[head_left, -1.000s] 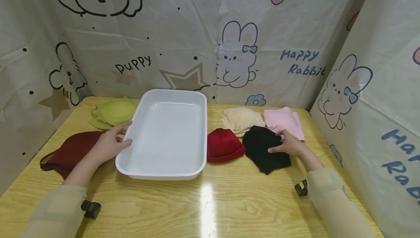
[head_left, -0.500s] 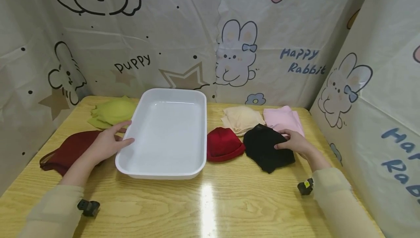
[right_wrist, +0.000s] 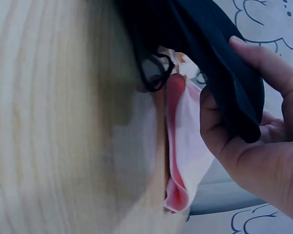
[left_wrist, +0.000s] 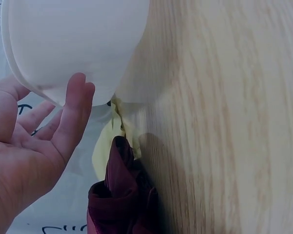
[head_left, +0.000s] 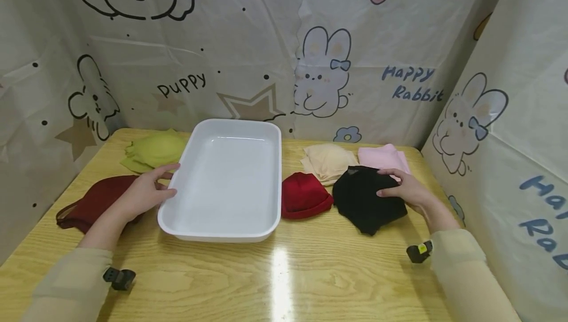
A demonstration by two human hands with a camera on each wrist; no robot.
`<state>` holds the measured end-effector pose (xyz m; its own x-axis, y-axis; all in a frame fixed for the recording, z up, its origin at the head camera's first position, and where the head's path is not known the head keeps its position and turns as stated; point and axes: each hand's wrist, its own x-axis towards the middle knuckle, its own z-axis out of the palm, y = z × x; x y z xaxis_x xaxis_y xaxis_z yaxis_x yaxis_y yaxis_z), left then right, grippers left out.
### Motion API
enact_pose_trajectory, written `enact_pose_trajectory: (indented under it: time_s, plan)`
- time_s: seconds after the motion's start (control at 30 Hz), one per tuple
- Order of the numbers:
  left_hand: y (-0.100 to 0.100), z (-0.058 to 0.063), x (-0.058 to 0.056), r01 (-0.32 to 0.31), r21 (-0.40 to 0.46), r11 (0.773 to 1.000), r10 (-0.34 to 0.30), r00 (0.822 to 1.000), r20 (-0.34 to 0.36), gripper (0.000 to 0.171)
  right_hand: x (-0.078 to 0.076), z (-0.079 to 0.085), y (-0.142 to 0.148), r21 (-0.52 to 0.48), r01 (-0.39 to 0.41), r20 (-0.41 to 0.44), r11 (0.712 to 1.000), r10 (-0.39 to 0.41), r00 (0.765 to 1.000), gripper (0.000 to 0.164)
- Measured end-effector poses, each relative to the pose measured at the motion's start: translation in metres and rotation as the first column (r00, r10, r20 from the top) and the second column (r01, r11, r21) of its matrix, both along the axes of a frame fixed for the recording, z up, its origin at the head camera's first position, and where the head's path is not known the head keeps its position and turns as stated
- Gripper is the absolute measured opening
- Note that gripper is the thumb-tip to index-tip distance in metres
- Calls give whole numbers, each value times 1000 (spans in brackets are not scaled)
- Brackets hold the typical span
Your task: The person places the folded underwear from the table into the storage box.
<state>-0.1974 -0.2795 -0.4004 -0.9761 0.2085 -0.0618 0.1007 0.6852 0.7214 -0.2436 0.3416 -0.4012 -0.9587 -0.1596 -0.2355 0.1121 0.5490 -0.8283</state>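
My left hand (head_left: 147,191) grips the left rim of the white tray (head_left: 222,234), thumb at the rim and fingers against the outer wall. In the left wrist view, fingertips show on the tray's outside (left_wrist: 68,53). On the right, my right hand (head_left: 410,191) pinches the edge of a black garment (head_left: 361,198) between thumb and fingers. The right wrist view shows that black cloth (right_wrist: 219,63) raised above the tabletop, with a thin black loop hanging from it. A folded pink garment (head_left: 384,157) lies behind it, partly covered.
A red cloth item (head_left: 305,197) sits between tray and black garment, a beige garment (head_left: 327,161) behind. Left of the tray lie a yellow-green garment (head_left: 157,147) and a maroon one with a strap (head_left: 99,198). Printed sheets wall the back and sides.
My right hand has drawn the black garment a little to the right and spread it out, covering more of the pink one. The left hand stays at the tray's rim.
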Motion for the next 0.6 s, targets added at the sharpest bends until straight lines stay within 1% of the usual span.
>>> enact_pose_trajectory:
  time_s: [0.17, 0.4, 0.6]
  plan:
    - [1, 1, 0, -14, 32, 999, 13, 1000, 28, 67, 2, 12, 1, -15, 5, -9, 1000, -5, 1000, 72]
    - [2, 0, 1, -29, 59, 998, 26, 999, 41, 66, 7, 30, 2, -100, -16, 3, 995, 16, 1000, 65]
    - [3, -2, 1, -64, 89, 994, 59, 997, 56, 67, 9, 47, -3, -125, 9, 13, 992, -8, 1000, 59]
